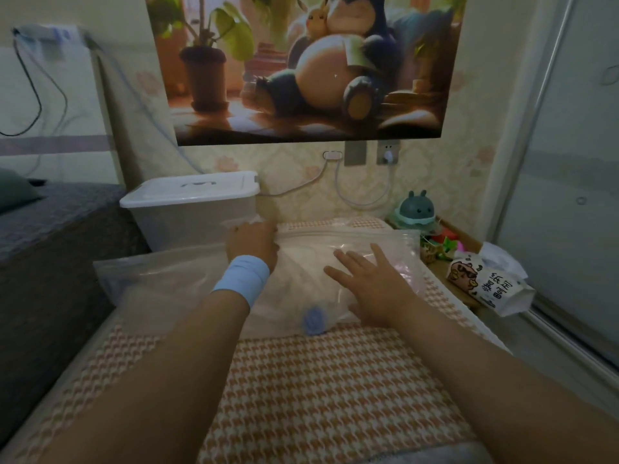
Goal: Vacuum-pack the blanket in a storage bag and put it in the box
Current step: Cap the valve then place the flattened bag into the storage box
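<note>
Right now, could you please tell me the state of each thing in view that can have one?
Storage bag: lying flat on the checked cover, blanket inside.
Blanket: white, folded, bagged.
Valve: blue, facing up on the bag.
Box: lid on.
Left hand: at the bag's zip edge; grip unclear.
Right hand: open, flat on the bag.
Tissue pack: opened, tissue sticking out.

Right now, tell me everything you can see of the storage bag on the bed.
The storage bag is clear, glossy plastic, lying flat on the houndstooth cover. A zip strip runs along its far edge; a round blue valve sits near the front edge. The white blanket bulges inside its middle, while its left part looks limp and empty. The left hand grips the zip edge, with its fingers hidden; the right hand rests flat on top, fingers spread. Whether the zip is closed is unclear.
</note>
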Action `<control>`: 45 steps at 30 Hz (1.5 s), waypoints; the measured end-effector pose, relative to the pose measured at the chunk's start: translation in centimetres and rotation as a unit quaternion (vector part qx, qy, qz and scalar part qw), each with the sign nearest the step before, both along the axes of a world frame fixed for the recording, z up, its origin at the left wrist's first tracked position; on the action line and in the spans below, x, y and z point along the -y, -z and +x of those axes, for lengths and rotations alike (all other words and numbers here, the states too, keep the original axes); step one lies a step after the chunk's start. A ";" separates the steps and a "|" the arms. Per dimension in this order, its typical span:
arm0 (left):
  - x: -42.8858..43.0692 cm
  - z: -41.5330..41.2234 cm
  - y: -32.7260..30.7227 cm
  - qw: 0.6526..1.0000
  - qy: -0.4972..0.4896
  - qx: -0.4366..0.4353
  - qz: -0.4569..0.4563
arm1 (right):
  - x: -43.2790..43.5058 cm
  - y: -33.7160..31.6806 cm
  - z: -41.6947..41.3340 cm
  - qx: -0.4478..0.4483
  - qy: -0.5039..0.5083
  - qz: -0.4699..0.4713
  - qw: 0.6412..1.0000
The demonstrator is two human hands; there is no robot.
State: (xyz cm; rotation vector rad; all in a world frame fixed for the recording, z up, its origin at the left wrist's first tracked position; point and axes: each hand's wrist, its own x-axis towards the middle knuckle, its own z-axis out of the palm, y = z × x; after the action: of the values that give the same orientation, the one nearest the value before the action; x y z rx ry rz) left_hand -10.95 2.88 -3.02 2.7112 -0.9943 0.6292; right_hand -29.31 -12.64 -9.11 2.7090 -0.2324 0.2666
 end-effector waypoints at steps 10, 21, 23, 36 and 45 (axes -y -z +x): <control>1.8 -2.7 8.0 0.952 0.238 -0.028 0.191 | 2.1 2.8 3.8 -0.005 0.110 0.050 0.993; 4.3 -0.3 11.2 0.946 0.167 -0.168 0.223 | 2.8 5.3 3.7 -0.092 0.109 0.187 0.972; 4.2 -0.5 11.1 0.951 0.159 -0.175 0.199 | 2.9 5.7 4.1 -0.064 0.114 0.169 0.977; -1.4 -1.3 9.1 0.956 0.100 -0.130 0.245 | 2.1 2.5 2.8 -0.064 0.041 0.163 0.984; -2.7 -6.8 7.2 0.941 0.160 -0.264 0.137 | -1.2 0.4 -1.2 -0.080 0.049 0.317 0.944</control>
State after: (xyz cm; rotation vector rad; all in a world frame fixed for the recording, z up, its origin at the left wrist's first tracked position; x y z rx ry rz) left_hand -17.73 5.54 -10.25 2.6094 -1.3892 -0.3058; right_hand -30.53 -11.43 -9.49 3.3159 -0.4723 -0.0791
